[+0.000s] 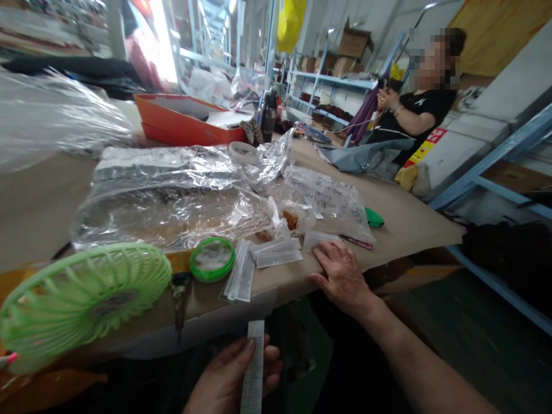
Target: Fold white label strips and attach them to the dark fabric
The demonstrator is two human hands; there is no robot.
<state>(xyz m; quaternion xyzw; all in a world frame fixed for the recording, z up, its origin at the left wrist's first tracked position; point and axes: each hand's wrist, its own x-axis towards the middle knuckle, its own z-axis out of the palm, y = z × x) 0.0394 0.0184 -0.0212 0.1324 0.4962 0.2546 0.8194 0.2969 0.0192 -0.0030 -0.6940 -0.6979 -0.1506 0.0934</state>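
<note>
My left hand (228, 379) is low at the bottom edge, below the table, with thumb and fingers pinched on a narrow white paper strip (253, 368) that stands upright. My right hand (340, 275) lies flat on the brown table's near edge (414, 224), fingers stretched out, fingertips beside a small white label (321, 237). More printed white labels (276, 252) and a stack of strips (241, 277) lie just left of it.
A green handheld fan (81, 299), a green round lid (212, 260), clear plastic bags (172, 195), an orange box (185, 121), a tape roll (242, 152) and a pink pen (356, 240) are on the table. Another person (414, 103) sits at the far right by blue shelving.
</note>
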